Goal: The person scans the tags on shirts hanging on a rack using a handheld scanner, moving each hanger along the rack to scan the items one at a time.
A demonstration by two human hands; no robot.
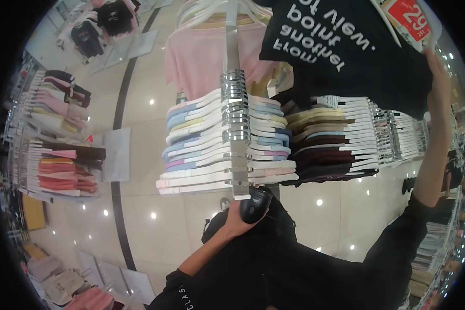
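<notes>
My left hand is closed around a black handheld scanner, just below the front end of the metal rail. Raised at the upper right, my right hand grips the edge of a black T-shirt; its fingers are partly hidden. White lettering on that shirt appears upside down. White hangers with pastel garments hang along the rail, their metal hooks bunched together. Behind them hangs a pink T-shirt.
To the right, a row of dark and brown garments hangs on white hangers. A red price sign shows 29. More clothes racks stand on the left, and folded clothes lie at lower left. The tiled floor is glossy.
</notes>
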